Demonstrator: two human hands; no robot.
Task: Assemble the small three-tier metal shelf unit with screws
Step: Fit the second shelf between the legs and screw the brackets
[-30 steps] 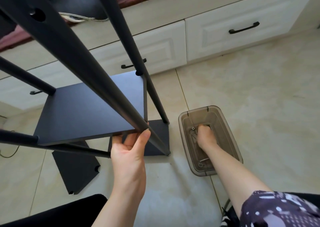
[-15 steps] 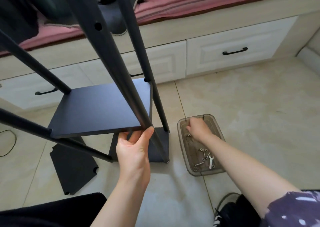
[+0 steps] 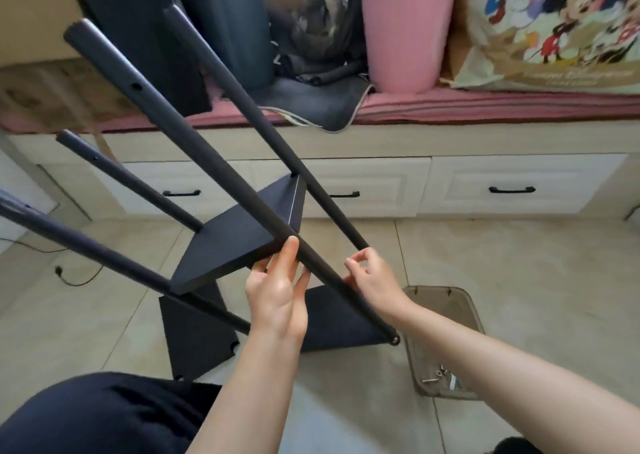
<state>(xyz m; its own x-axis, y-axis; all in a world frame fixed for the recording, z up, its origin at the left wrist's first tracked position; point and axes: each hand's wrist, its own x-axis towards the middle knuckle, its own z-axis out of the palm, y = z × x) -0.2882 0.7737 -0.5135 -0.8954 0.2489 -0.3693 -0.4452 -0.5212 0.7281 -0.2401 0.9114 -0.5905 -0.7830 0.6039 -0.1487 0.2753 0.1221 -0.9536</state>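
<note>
Four black metal poles [image 3: 194, 141] slant from the upper left of the frame down toward the centre, joined to a black shelf panel [image 3: 235, 245] that sits tilted in mid-frame. The left hand [image 3: 277, 290] grips the panel's near corner, thumb lying up along the nearest pole and fingers curled under the panel edge. The right hand [image 3: 372, 277] sits just right of that pole with thumb and forefinger pinched together; whether a screw is between them is too small to tell. A second panel [image 3: 343, 318] lies behind the pole's lower end, and a loose panel [image 3: 194, 335] rests on the tiled floor [image 3: 536, 280] at lower left. A translucent tray [image 3: 474, 315] at lower right holds screws [image 3: 440, 375]. White drawers [image 3: 519, 186] line the back, with a pink bucket [image 3: 405, 27] above.
</note>
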